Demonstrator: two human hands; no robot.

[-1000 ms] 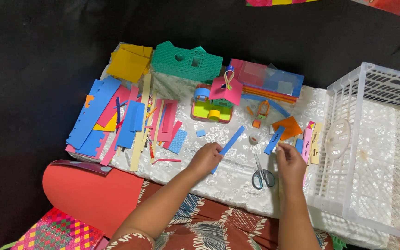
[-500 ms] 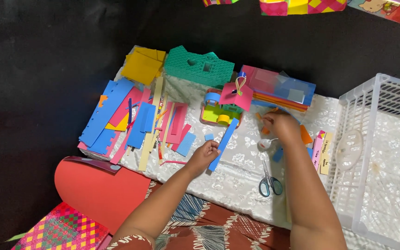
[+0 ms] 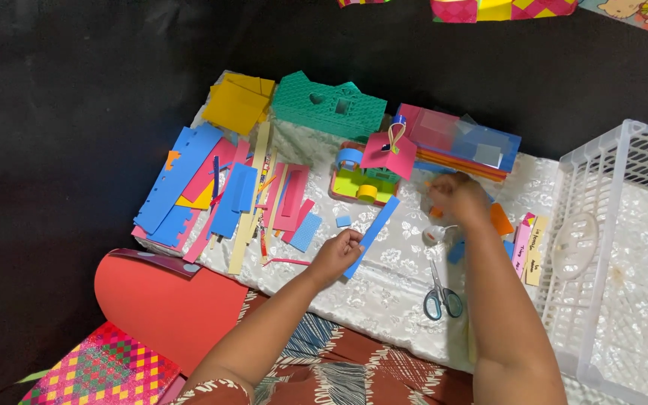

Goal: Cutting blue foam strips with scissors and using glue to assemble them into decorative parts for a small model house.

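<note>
L fingers [image 3: 348, 241] on blue paper strip [image 3: 375, 228]

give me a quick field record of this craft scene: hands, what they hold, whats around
left hand: pinches the lower end of a blue paper strip
right hand: blurred, over a small orange piece, grip unclear
scissors: lying shut on the white lace cloth
behind: green paper house, pile of paper strips
right side: white plastic basket

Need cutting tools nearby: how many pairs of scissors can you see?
1. The scissors lie on the white cloth just left of the right forearm, blades pointing away. Others may be hidden under the paper strips.
</note>
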